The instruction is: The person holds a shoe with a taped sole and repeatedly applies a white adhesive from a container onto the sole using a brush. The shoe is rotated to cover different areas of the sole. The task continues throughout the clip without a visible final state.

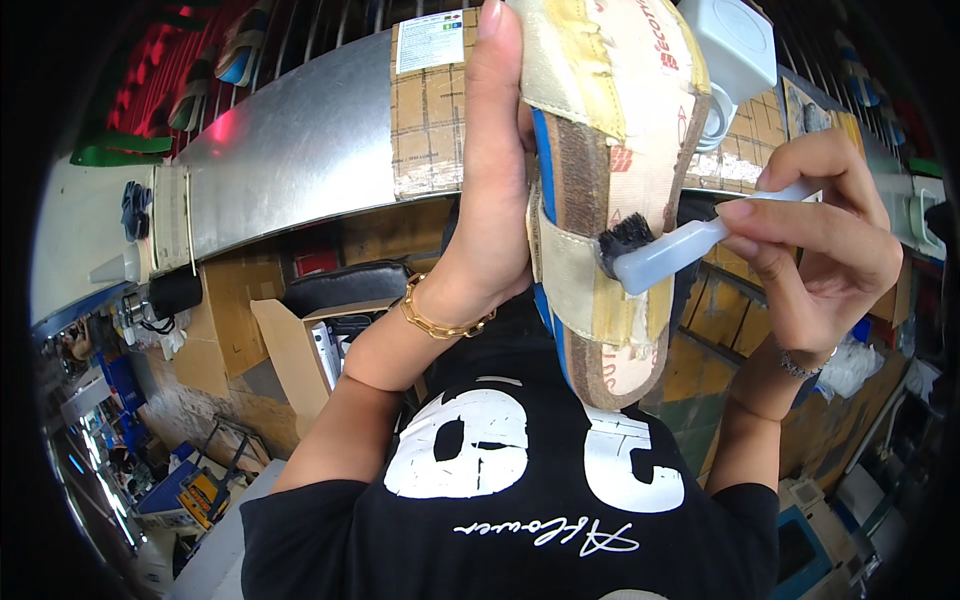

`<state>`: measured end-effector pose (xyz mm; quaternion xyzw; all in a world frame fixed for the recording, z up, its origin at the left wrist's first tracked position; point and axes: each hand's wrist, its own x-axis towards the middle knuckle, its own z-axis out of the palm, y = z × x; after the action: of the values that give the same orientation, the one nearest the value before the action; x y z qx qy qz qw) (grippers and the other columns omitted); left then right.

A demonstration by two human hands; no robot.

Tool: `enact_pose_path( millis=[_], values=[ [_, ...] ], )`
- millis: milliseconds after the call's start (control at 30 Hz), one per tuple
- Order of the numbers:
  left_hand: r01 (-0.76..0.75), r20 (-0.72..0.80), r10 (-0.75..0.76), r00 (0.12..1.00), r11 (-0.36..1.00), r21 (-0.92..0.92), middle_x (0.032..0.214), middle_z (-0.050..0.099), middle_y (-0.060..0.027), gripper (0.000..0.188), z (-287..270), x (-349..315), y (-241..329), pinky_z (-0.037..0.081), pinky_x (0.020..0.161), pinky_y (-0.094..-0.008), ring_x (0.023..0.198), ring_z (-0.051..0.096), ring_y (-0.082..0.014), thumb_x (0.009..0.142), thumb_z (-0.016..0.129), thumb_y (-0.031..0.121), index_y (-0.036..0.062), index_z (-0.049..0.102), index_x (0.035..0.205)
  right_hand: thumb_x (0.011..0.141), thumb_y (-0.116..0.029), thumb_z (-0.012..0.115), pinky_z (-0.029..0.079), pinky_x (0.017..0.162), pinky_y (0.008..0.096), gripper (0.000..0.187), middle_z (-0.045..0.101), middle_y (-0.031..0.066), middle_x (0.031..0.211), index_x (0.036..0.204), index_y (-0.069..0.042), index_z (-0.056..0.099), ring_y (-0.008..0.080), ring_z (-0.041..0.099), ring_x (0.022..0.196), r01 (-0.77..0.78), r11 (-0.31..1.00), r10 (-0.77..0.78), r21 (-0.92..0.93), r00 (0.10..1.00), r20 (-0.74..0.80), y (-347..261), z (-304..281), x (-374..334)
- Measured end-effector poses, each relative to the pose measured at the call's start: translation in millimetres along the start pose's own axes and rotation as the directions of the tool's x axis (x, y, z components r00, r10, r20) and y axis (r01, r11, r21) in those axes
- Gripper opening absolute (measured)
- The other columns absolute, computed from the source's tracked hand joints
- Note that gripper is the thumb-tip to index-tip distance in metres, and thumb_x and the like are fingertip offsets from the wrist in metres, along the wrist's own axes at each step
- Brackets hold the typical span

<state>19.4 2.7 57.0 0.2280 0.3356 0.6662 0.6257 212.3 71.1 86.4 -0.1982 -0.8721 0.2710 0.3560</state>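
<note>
Stretching wide, the bench (300,150) lies past the shoe (640,185). The left hand (495,190) holds the shoe up, bottom showing, its straps (568,262) already folded under. The right hand (830,230) pinches the brush (690,242), black bristles (624,240) at one strap. Brushing seems started; how much is done or left, I can't tell.

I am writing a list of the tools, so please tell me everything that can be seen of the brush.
The brush has a pale bluish-white handle, probably plastic, with a broad rounded end and a narrower neck. Short, dense black bristles stick out from the broad end. It slants, bristle end lower left, against the shoe's underside, where the bristles seem to touch. The right hand pinches the handle in its fingers. Whether the bristles are wet cannot be told.
</note>
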Motion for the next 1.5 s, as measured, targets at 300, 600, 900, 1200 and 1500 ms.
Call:
enact_pose_path(
  millis=[300,600,900,1200,1500],
  values=[
    [-0.049,-0.006,0.049,0.999,0.999,-0.017,0.129,0.061,-0.0143,0.078,-3,3,-1,0.053,0.097,-0.0341,0.113,0.064,-0.0197,0.103,0.027,0.067,0.0038,0.044,0.144,0.054,-0.004,0.077,0.037,0.068,0.0282,0.026,0.058,0.0109,0.086,0.08,-0.003,0.079,0.0193,0.054,0.079,0.026,0.998,-0.025,-0.05,1.0,0.011,-2,-2,-3],
    [-0.128,-0.045,0.127,0.991,0.991,-0.031,0.135,0.057,-0.0145,0.076,-11,2,-6,0.051,0.101,-0.0352,0.118,0.061,-0.0208,0.104,0.027,0.065,0.0045,0.04,0.148,0.053,-0.019,0.079,0.034,0.064,0.03,0.024,0.055,0.0069,0.075,0.075,-0.011,0.08,0.0187,0.052,0.072,0.017,1.0,-0.018,0.015,0.998,0.055,-11,-1,-16],
    [-0.339,-0.154,0.331,0.931,0.94,-0.032,0.141,0.054,-0.0146,0.075,-26,2,-11,0.048,0.105,-0.0363,0.124,0.058,-0.022,0.105,0.028,0.063,0.0051,0.036,0.152,0.058,-0.01,0.078,0.037,0.063,0.0273,0.023,0.058,0.0081,0.08,0.081,-0.006,0.079,0.018,0.055,0.074,-0.223,0.955,0.196,-0.196,0.969,-0.148,-37,15,-25],
    [-0.278,-0.07,0.269,0.961,0.941,-0.192,0.144,0.053,-0.0148,0.07,-35,5,-5,0.046,0.108,-0.0373,0.127,0.056,-0.0233,0.106,0.033,0.059,0.0052,0.037,0.151,0.054,-0.01,0.079,0.039,0.065,0.0283,0.027,0.059,0.0085,0.083,0.081,-0.009,0.081,0.0184,0.055,0.076,-0.17,0.983,0.159,-0.065,0.977,-0.144,-25,15,-24],
    [-0.121,-0.061,0.113,0.992,0.982,-0.145,0.145,0.052,-0.0151,0.068,-40,16,-4,0.045,0.11,-0.0376,0.129,0.055,-0.0236,0.106,0.037,0.055,0.0052,0.039,0.151,0.051,-0.012,0.079,0.037,0.063,0.027,0.02,0.058,0.0062,0.076,0.071,-0.013,0.081,0.0182,0.054,0.071,-0.067,0.979,0.066,0.19,0.998,0.01,-18,16,-25]
  ],
)
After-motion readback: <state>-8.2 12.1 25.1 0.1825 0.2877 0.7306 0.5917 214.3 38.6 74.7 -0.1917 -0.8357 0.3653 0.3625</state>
